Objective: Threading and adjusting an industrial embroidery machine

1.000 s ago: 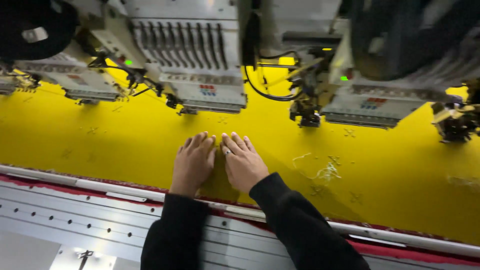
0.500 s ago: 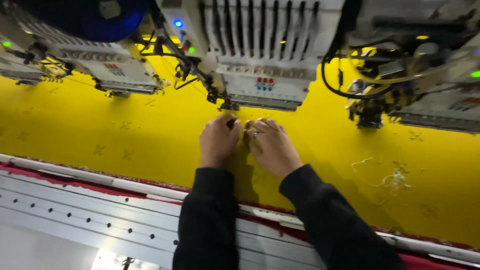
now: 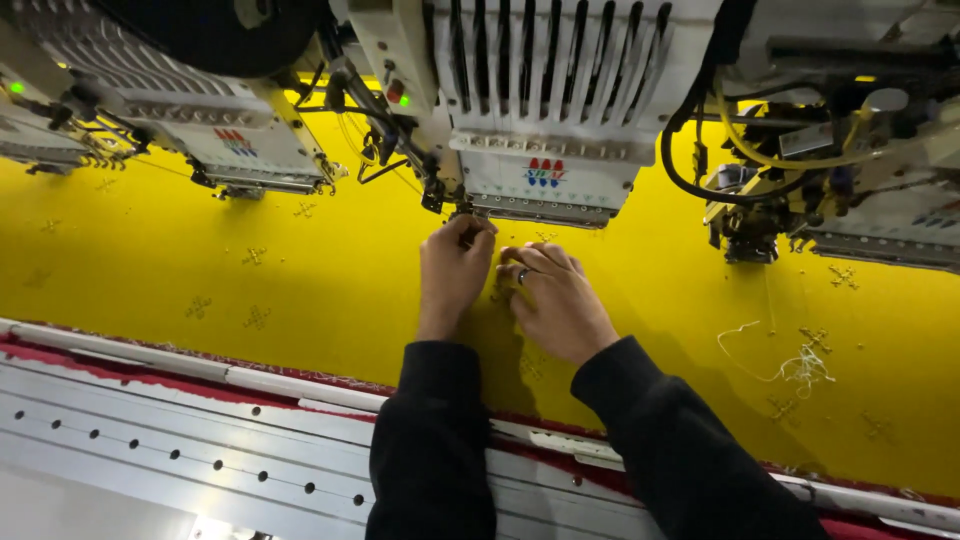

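Fingers of the left hand (image 3: 452, 275) are bunched at the lower edge of the middle head (image 3: 545, 150); whether they pinch anything cannot be told. Beside it, almost touching, the right hand (image 3: 556, 300), ringed, lies curled on the yellow cloth (image 3: 160, 270), knuckles up, gripping nothing visible. That head hangs close over both, leaving little room above the fingertips. Open cloth spreads left and right. Loose thread (image 3: 785, 362) lies well to the right. Below the wrists run a red edge (image 3: 130, 370) and a grey rail (image 3: 180, 440).
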